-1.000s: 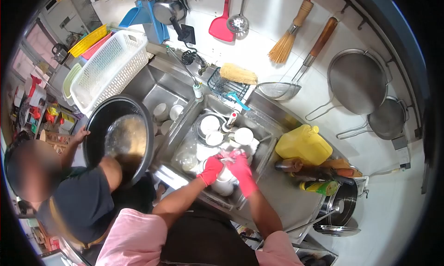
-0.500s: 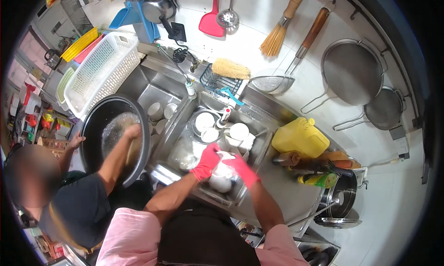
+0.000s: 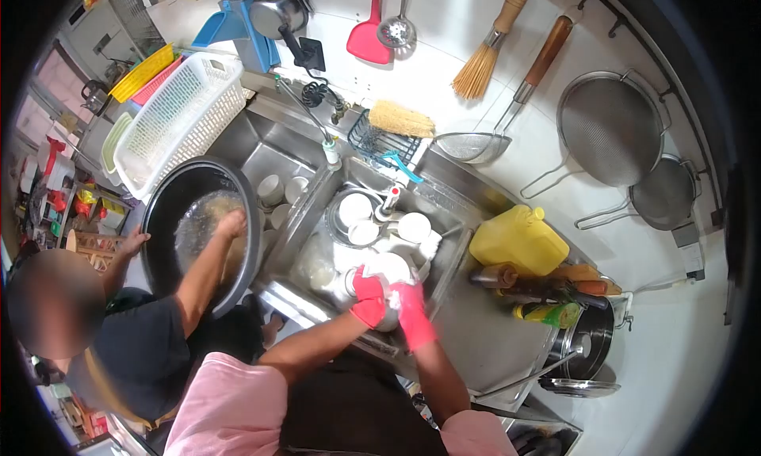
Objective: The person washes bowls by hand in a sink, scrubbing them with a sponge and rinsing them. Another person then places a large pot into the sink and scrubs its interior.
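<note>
We see the left hand [image 3: 368,295] and right hand [image 3: 409,307], both in red gloves, clasped around a white bowl [image 3: 386,270] at the near edge of the right sink basin [image 3: 448,254]. Beyond it lie more white dishes [image 3: 354,209]. To the left, a co-worker's hand [image 3: 231,222] reaches into a large black pot [image 3: 170,210].

Bright, even overhead light fills the fisheye picture, glaring off the white wall [image 3: 444,68] far ahead, while straight lines bend near the black circular rim and one face is blurred.
</note>
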The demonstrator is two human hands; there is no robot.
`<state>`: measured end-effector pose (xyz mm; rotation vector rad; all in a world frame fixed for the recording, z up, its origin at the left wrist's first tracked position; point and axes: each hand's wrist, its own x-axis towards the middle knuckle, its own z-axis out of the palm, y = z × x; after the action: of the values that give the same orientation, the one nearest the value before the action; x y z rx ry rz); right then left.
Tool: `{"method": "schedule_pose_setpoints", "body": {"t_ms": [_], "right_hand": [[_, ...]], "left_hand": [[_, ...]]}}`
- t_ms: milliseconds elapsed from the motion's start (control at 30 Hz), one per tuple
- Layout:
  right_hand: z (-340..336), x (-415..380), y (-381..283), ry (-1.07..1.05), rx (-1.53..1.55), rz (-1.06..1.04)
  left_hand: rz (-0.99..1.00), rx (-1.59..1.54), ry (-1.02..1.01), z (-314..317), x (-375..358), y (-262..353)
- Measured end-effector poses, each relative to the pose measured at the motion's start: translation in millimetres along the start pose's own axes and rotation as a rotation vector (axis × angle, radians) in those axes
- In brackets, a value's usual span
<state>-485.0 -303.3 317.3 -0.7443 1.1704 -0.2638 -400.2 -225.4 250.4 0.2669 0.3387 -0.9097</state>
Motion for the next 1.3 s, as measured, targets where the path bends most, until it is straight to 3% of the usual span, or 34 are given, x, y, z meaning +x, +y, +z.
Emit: {"method": "schedule_pose_setpoints", "body": {"t_ms": [67,133,167,200,267,300,333,367,400,433,467,500,567,600,633,700,733,833,867,900,933,1000,1067,1100,1167,1233,1267,1300], "right_hand": [[-10,4,-11,-0.126,-0.251,0.107],[-23,1,-17,-0.253,-0.123,0.116],[-23,-1,-19,-0.318,-0.061,0.121],[-17,1,-2,-0.161,0.031,0.004],[11,11,38,0.133,0.206,-0.244],[25,-8,18,0.204,0.109,-0.106],[4,12,35,0.026,0.129,0.04],[-28,38,51,-0.151,0.148,0.191],[-47,42,31,-0.297,0.058,0.272],[-54,35,9,-0.446,-0.033,0.354],[-46,16,-8,-0.454,0.016,0.301],[-24,2,-4,-0.225,0.15,0.174],[24,-19,4,0.231,0.404,-0.105],[21,-24,-4,0.276,0.096,0.006],[0,-12,0,0.113,0.014,0.048],[-45,24,21,-0.212,-0.136,0.138],[-30,-21,-21,-0.293,-0.273,0.088],[-8,-31,-17,-0.15,0.018,-0.153],[-1,-25,-2,0.056,-0.038,-0.081],[1,-15,12,0.089,-0.086,-0.13],[3,-4,27,0.125,-0.135,-0.177],[-14,1,23,-0.077,-0.205,-0.06],[-26,-7,2,-0.265,-0.293,0.027],[-3,-28,-13,-0.146,-0.356,-0.126],[0,-16,7,0.172,-0.89,-0.455],[22,-37,-15,0.135,-0.525,-0.343],[29,-44,-26,0.112,-0.341,-0.284],[19,-26,-24,-0.032,-0.364,-0.305]], "left_hand": [[-0.113,0.256,-0.073,1,10,11],[-0.248,1.197,-0.101,12,26,39],[-0.123,1.25,-0.038,14,23,37],[0.004,1.299,0.026,15,17,30],[0.227,0.433,0.129,-7,8,-9],[0.274,0.462,0.158,-12,17,-15],[0.319,0.492,0.188,-14,25,-22],[0.151,0.519,0.191,-1,19,-14],[0.227,0.955,-0.286,38,10,13],[0.169,0.917,-0.331,54,4,18],[0.11,0.88,-0.373,70,-2,23],[0.05,0.844,-0.412,86,-8,28],[0.414,0.772,-0.057,56,-6,-20],[0.255,0.595,0.006,48,1,-19],[0.113,0.404,0.091,41,7,-18],[-0.11,0.949,-0.153,25,9,21],[-0.256,1.233,-0.227,58,10,39],[0.147,1.041,-0.132,22,-1,16],[0.247,0.735,0.089,31,-11,-7],[0.402,0.433,0.269,40,-20,-30],[0.352,0.548,0.376,47,-27,-26],[0.279,1.048,0.339,19,-9,-8],[0.257,1.664,0.108,6,1,20],[0.287,1.28,0.11,-30,19,12],[0.331,2.08,0.095,-118,58,22],[-0.041,1.589,0.225,-68,31,13],[-0.153,1.442,0.178,-48,18,16],[-0.266,1.299,0.147,-28,5,19]]}}
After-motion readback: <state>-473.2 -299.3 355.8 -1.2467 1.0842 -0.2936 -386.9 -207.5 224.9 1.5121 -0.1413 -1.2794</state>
